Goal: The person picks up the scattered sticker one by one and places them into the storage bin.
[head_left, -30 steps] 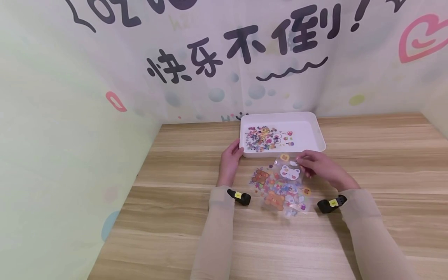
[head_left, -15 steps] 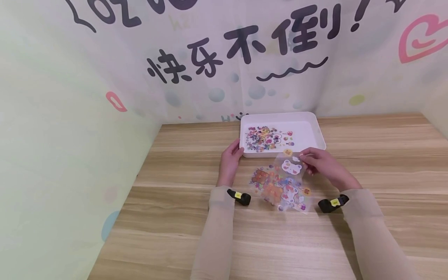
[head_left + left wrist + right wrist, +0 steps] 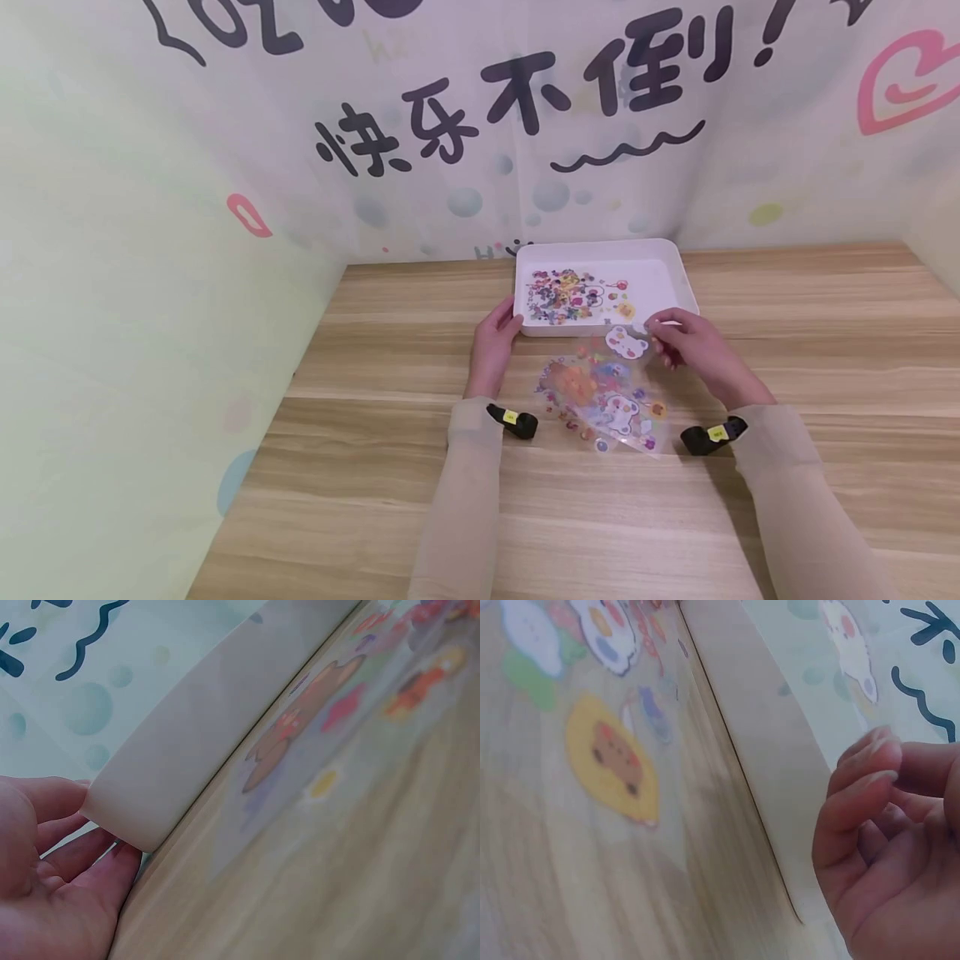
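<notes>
My left hand [image 3: 491, 350] holds the front left corner of a white tray [image 3: 660, 275]. In the left wrist view the thumb lies at the tray's rim, with the fingers against the corner's outside. My right hand [image 3: 693, 350] pinches the edge of a clear sticker sheet [image 3: 626, 342] with a white bear on it. That sheet is raised and reaches over the tray's front wall. Below it, several overlapping clear sticker sheets [image 3: 618, 412] with bears lie on the table. Inside the tray's left half is a clear sheet of small colourful stickers [image 3: 562, 296].
The wooden table [image 3: 375, 467] carries the tray near its back edge. Behind it hangs a printed cloth backdrop [image 3: 450, 200] with dark writing, and a pale cloth [image 3: 135, 333] closes off the left side. A black wrist strap [image 3: 517, 423] sits on each arm.
My right hand has moved slightly up toward the tray, drawing the sticker sheet away from the others, which shifted. The left hand stays at the tray's corner.
</notes>
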A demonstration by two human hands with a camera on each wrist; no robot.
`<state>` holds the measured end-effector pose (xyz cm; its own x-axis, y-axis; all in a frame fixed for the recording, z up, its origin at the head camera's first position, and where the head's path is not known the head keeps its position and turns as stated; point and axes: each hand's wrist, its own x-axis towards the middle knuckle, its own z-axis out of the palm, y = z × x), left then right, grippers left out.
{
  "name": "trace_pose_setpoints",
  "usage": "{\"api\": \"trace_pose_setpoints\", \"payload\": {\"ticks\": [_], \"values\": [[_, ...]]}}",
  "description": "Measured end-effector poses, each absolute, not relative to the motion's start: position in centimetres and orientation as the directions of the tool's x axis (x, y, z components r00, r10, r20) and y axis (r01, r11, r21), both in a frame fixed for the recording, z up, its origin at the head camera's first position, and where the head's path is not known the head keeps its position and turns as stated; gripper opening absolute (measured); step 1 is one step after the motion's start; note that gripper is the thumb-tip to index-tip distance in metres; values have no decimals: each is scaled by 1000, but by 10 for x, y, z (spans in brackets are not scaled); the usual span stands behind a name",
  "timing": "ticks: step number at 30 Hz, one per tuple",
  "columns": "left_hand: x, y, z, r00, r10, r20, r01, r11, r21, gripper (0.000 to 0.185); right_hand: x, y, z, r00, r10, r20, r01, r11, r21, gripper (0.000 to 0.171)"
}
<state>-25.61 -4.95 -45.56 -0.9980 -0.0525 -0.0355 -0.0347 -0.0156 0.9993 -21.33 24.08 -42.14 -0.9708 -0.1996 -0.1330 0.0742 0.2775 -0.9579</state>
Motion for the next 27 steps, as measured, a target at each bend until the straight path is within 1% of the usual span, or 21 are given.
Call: {"api": "trace_pose_setpoints", "payload": {"ticks": [4,7,19,27], "values": [[-257,-50,-455,-998,-47,-44,-42,-33,999,43,-213,241,-420,-981,-160,-113,70,252,-965,40],[-257,-50,-455,-998,-46,-50,-48,-49,998,42,-213,241,-419,-984,-134,-120,84,243,-966,39],[-256,-50,-455,-997,-48,-63,-62,-23,998,42,-211,240,-420,-983,-130,-126,99,193,-976,33],[-258,-51,-454,-997,-31,-76,-75,-46,996,43,-212,240,-418,-989,-94,-116,99,165,-981,33]]}}
